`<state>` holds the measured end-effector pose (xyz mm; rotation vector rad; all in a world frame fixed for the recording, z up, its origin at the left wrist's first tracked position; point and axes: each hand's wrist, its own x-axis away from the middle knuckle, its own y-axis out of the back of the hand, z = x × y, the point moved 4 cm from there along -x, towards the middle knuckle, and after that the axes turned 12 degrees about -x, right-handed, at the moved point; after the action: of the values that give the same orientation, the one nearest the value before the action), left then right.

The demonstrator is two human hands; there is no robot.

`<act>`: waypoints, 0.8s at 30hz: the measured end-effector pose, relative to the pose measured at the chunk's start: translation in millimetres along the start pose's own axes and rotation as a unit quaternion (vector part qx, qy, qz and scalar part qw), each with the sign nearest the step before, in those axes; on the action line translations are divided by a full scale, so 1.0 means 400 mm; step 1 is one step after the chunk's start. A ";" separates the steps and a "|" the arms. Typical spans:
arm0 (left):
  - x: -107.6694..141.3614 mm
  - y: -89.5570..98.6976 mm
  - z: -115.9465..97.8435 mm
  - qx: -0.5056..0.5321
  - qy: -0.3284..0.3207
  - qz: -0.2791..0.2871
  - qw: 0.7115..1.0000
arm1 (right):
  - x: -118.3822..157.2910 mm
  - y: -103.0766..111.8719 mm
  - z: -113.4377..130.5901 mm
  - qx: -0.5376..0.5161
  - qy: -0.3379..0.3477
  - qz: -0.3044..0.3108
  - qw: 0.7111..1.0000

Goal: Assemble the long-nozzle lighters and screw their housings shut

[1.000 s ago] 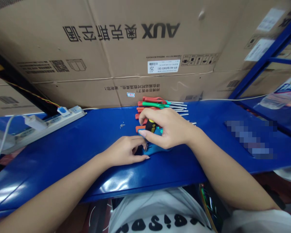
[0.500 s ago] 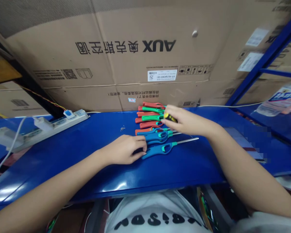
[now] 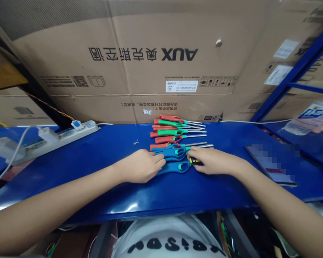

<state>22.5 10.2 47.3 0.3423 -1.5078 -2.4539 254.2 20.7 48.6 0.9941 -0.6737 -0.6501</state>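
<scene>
Several long-necked lighters lie side by side on the blue table, metal tubes pointing right. Red ones (image 3: 169, 139) and green ones (image 3: 170, 132) are toward the back, an orange one (image 3: 157, 147) and blue ones nearer me. My left hand (image 3: 142, 166) is closed at the handle end of the blue lighters, its fingertips on the upper blue lighter (image 3: 174, 153). The nearest blue lighter (image 3: 174, 167) lies partly under these fingers. My right hand (image 3: 211, 160) is closed around a small black-and-yellow tool (image 3: 196, 161), beside the nearest lighter's neck and covering its tube.
A large cardboard box (image 3: 140, 28) stands behind the table (image 3: 123, 200). At the left is a white power strip (image 3: 61, 138) with plugs and cords. A dark flat device (image 3: 270, 168) lies at the right, near a clear plastic bottle (image 3: 309, 118) beyond the blue frame.
My right hand has moved from the red and green lighters toward me, down to the nearest blue one, with the tool still in it. My left hand has shifted slightly over the blue handles.
</scene>
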 end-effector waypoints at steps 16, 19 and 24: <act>0.021 -0.004 -0.012 0.005 0.049 -0.010 0.999 | 0.002 -0.017 0.011 -0.033 -0.002 0.012 0.999; 0.027 0.004 -0.013 0.032 0.034 0.004 0.999 | 0.003 -0.018 0.011 -0.034 -0.003 0.013 0.999; 0.032 -0.005 -0.017 0.054 0.040 -0.016 0.998 | 0.003 -0.024 0.005 -0.041 -0.001 0.014 0.999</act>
<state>12.5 1.2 41.5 0.4828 -1.6162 -2.3591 251.8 14.8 41.2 0.9063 -0.6556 -0.6495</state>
